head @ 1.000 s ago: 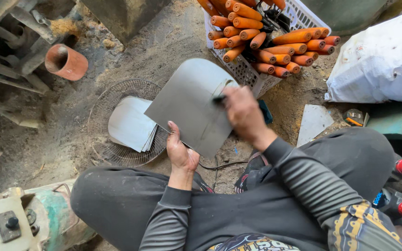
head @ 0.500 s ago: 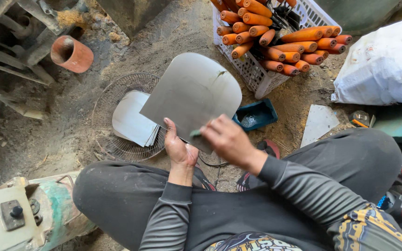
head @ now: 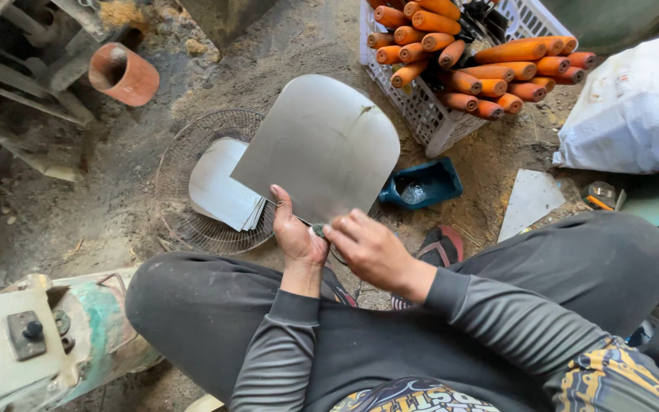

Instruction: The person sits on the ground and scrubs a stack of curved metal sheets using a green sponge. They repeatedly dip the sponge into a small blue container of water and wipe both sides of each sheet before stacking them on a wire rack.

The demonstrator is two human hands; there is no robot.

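Head camera looks down at a seated person holding a rounded grey metal sheet (head: pixel 322 145) tilted above the dirt floor (head: pixel 284 46); the left hand (head: pixel 295 236) grips its lower edge, fingers closed on it; the right hand (head: pixel 371 248) pinches a small dark object (head: pixel 319 229) against that edge; beyond the sheet sits a white crate (head: pixel 421 114) of orange-handled tools; left of the sheet, similar sheets (head: pixel 219 187) lie on a wire fan guard (head: pixel 181 221).

My one camera sits on my head, looking steeply down, close over my lap and the dirt floor (head: pixel 78 221)
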